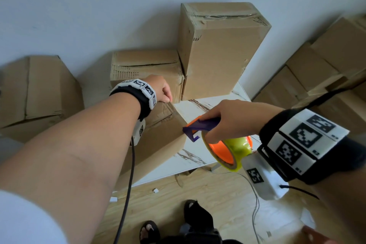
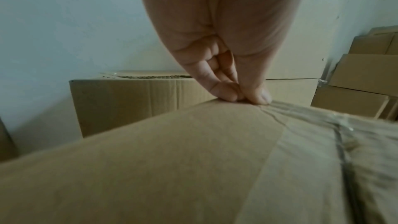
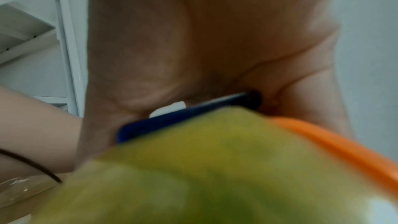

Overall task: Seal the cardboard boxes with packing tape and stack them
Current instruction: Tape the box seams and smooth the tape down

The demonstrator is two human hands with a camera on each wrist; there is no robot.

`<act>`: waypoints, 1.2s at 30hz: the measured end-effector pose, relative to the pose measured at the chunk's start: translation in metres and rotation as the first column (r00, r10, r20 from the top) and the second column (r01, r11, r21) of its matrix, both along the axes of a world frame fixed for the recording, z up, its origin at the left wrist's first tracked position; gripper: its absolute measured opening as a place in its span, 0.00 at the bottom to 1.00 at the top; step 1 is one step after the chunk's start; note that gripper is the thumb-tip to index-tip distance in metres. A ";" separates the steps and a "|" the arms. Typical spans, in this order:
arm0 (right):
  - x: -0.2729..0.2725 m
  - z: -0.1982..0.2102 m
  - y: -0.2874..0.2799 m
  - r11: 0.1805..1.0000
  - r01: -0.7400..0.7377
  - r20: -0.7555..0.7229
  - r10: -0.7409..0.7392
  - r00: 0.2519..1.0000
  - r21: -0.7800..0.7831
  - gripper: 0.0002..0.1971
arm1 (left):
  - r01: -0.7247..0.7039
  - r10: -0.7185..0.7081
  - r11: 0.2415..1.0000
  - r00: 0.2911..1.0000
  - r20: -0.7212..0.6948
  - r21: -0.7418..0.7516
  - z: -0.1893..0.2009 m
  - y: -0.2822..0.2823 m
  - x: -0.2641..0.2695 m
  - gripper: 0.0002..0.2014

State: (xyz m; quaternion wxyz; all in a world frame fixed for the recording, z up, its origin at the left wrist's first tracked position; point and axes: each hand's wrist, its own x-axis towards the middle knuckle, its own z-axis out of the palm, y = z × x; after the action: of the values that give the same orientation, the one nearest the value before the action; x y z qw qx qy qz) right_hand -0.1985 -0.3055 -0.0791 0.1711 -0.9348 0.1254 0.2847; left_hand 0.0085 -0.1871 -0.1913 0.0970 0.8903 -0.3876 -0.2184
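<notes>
A cardboard box (image 1: 160, 144) lies on the white table (image 1: 200, 156), mostly under my left forearm. My left hand (image 1: 160, 89) rests on its far top edge; the fingertips (image 2: 228, 95) press down there, beside a strip of clear tape (image 2: 312, 142) that runs along the box (image 2: 161, 159). My right hand (image 1: 233, 119) grips the purple handle of a tape dispenser (image 1: 206, 125) with an orange core and a yellow-green roll (image 1: 235, 144), held just right of the box's near corner. The roll (image 3: 215, 168) fills the blurred right wrist view under the hand (image 3: 193, 40).
A tall stack of sealed boxes (image 1: 217, 49) and a lower box (image 1: 146, 69) stand at the table's back against the wall. More boxes lie on the left (image 1: 35, 89) and in a pile on the right (image 1: 326, 65). Sandalled feet (image 1: 150, 232) and cables are on the wooden floor.
</notes>
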 end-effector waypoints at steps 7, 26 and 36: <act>-0.008 0.001 -0.003 1.000 -0.005 0.002 0.005 1.000 0.003 0.16 | -0.007 0.007 1.000 1.000 0.002 -0.004 0.002 -0.001 -0.003 0.06; 0.019 -0.021 -0.006 0.997 -0.007 -0.087 0.001 0.996 -0.072 0.17 | -0.069 0.069 0.998 0.998 -0.016 -0.004 0.003 -0.001 -0.007 0.07; 0.044 -0.026 -0.011 0.968 -0.113 -0.153 0.079 0.985 -0.225 0.16 | -0.091 0.091 0.996 0.995 -0.045 0.002 0.003 0.001 -0.010 0.06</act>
State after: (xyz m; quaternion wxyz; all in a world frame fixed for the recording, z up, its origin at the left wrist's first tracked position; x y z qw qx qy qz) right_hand -0.1549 -0.3166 -0.1053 0.0372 -0.9307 0.1243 0.3421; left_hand -0.0018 -0.1856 -0.1881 0.1156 0.9019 -0.3444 -0.2338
